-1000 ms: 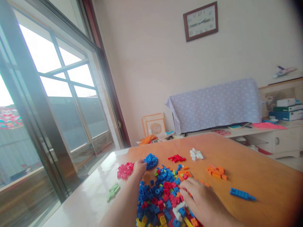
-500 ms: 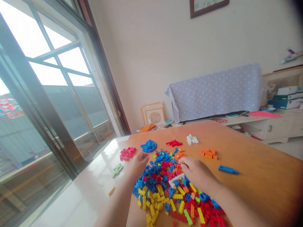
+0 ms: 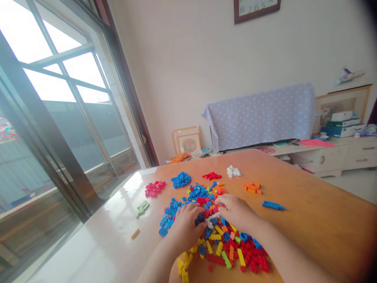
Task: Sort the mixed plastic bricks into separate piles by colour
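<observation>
A large mixed pile of toy bricks (image 3: 218, 236) in blue, red, yellow and other colours lies on the table. Over its left-middle part is my left hand (image 3: 190, 222), thumb and fingers apart and curved down around blue bricks. My right hand (image 3: 231, 206) rests at the pile's right side, fingertips bent down at red and white bricks; whether it grips one is hidden. Sorted behind the pile are blue bricks (image 3: 181, 180), red pieces (image 3: 212, 175) and white pieces (image 3: 233, 171). Pink bricks (image 3: 154, 189) and light green bricks (image 3: 143, 208) lie to the left.
Orange bricks (image 3: 252, 187) and a blue brick row (image 3: 273, 205) sit on the right of the table (image 3: 312, 212). One yellow-orange brick (image 3: 135, 234) is at the left. Beyond stand a white cabinet (image 3: 332, 159) and a cloth-covered object (image 3: 262, 118); a window is at the left.
My left hand has moved right and nearer to me, from the pile's far left edge onto its middle, and its fingers have spread. My right hand stays near the same bricks. The view has shifted slightly.
</observation>
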The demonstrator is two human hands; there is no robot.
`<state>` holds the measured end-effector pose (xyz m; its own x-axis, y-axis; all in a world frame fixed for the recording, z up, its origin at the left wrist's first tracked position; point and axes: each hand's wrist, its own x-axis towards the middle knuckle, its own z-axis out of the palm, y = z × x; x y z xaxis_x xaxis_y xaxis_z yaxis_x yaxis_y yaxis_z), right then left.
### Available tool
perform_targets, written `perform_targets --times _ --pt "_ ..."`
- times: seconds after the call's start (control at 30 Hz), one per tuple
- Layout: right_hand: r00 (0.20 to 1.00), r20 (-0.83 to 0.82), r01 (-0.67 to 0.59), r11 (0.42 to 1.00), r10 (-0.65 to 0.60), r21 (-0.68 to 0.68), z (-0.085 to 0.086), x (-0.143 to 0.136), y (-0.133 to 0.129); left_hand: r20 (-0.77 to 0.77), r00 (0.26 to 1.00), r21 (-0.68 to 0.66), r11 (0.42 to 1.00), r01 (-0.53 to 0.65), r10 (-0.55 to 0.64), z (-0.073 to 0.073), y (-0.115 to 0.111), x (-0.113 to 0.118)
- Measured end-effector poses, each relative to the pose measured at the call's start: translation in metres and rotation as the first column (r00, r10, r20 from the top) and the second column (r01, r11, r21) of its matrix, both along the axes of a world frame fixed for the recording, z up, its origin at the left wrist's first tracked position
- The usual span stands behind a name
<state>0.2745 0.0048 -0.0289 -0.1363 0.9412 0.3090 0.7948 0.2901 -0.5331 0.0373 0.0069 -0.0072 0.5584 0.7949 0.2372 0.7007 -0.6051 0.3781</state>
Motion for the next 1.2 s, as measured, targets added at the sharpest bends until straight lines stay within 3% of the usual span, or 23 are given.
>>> perform_targets --times 0.23,0.57,0.73,1.2 --pt "0.994 0.071 -0.090 0.995 0.088 0.030 -0.007 -0.014 0.000 -0.004 1.000 0.121 0.993 0.002 -0.001 -0.016 0.003 0.001" --pt "0.988 0.117 -0.105 0.995 0.104 -0.002 -0.010 -0.018 -0.001 -0.163 0.978 0.129 0.986 -0.107 0.127 -0.019 0.005 0.013" --pt "0.986 0.122 -0.111 0.994 0.111 -0.007 -0.012 -0.018 0.000 -0.122 0.987 0.119 0.988 -0.095 0.110 -0.015 0.002 0.014" --pt "0.987 0.122 -0.100 0.995 0.100 -0.001 -0.009 -0.019 -0.001 -0.027 0.995 0.102 0.991 -0.092 0.095 -0.023 0.012 0.012"
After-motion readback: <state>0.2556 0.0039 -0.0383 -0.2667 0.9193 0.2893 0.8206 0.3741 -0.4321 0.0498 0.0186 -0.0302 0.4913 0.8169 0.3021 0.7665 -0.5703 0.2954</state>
